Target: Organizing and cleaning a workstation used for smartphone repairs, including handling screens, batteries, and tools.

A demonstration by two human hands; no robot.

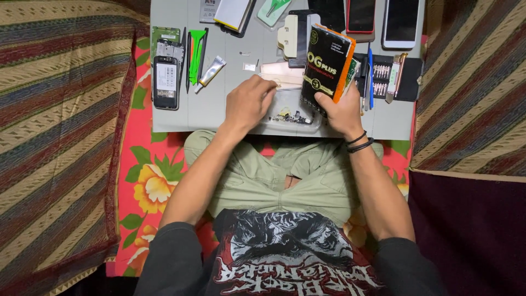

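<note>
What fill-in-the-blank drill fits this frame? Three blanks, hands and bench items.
1. The right hand holds a black and orange ____ upright above the grey mat.
2. The left hand rests at the rim of a clear plastic ____ holding small parts.
3. The opened phone lies near the mat's ____ edge, beside a green pry tool.

Missing: package; tray; left

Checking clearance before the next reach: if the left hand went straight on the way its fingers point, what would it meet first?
The left hand points up-right across the grey mat; first in line looks like the pale strip, hedged since height is unclear.
</note>
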